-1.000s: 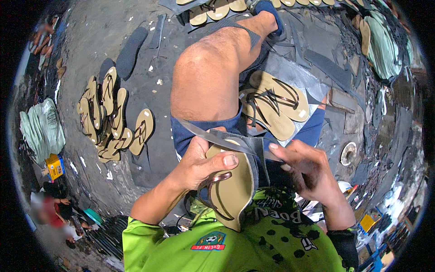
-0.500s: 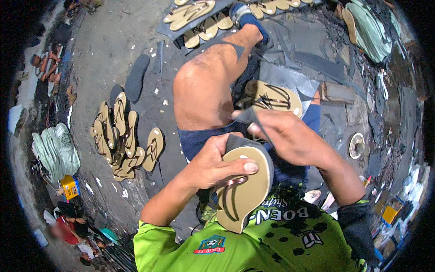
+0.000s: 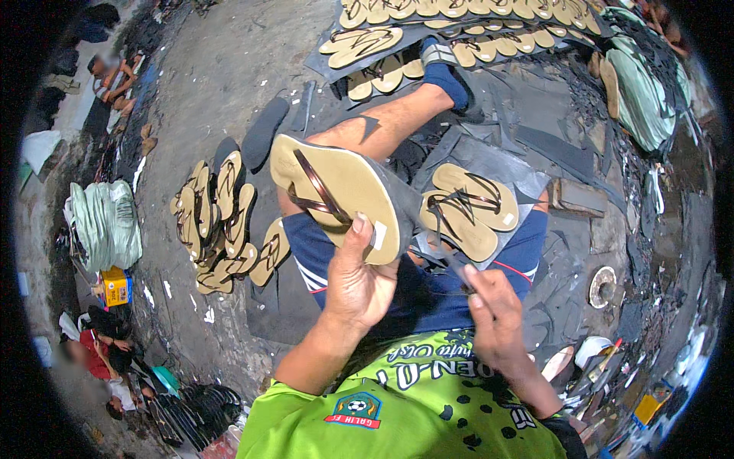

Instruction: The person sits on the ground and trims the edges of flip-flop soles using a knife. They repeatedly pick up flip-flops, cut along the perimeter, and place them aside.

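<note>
The left hand (image 3: 359, 283) gripped the heel end of a tan foam flip-flop with dark brown straps (image 3: 336, 195), thumb pressed on its upper face beside a small white sticker. The sandal was raised above the person's bare knee, sole up, toe pointing away to the left. The right hand (image 3: 493, 314) was closed around a thin dark tool (image 3: 451, 268), just beside a pair of matching tan sandals (image 3: 466, 210) lying on a grey sheet (image 3: 527, 172) over the lap.
</note>
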Demonstrator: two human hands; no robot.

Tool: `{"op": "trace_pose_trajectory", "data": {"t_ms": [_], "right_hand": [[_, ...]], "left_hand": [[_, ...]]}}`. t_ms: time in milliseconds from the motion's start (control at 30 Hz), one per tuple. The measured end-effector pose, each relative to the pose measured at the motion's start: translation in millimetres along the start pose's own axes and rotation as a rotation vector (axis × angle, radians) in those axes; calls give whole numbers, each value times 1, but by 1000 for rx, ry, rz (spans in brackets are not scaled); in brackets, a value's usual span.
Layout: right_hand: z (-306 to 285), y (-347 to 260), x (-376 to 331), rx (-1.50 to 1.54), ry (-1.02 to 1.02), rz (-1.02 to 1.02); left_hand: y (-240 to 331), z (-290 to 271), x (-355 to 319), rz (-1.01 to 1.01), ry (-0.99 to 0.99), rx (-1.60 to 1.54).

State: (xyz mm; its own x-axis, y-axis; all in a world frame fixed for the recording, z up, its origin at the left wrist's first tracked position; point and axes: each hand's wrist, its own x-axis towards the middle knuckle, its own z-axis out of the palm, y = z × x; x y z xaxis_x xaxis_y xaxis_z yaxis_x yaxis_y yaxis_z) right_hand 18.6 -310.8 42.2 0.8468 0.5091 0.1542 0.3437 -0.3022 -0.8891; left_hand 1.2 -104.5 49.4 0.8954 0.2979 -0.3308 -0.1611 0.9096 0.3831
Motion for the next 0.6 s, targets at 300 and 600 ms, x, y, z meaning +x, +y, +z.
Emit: {"op": "trace_pose_trajectory", "data": {"t_ms": [300,600], "right_hand": [[15,23,-32,-280,164,-101],[3,-10,18,-255,85,-47]], "left_hand": [[-14,41,2,-9,118,-14],[-22,14,-12,10,37,-8]]}}
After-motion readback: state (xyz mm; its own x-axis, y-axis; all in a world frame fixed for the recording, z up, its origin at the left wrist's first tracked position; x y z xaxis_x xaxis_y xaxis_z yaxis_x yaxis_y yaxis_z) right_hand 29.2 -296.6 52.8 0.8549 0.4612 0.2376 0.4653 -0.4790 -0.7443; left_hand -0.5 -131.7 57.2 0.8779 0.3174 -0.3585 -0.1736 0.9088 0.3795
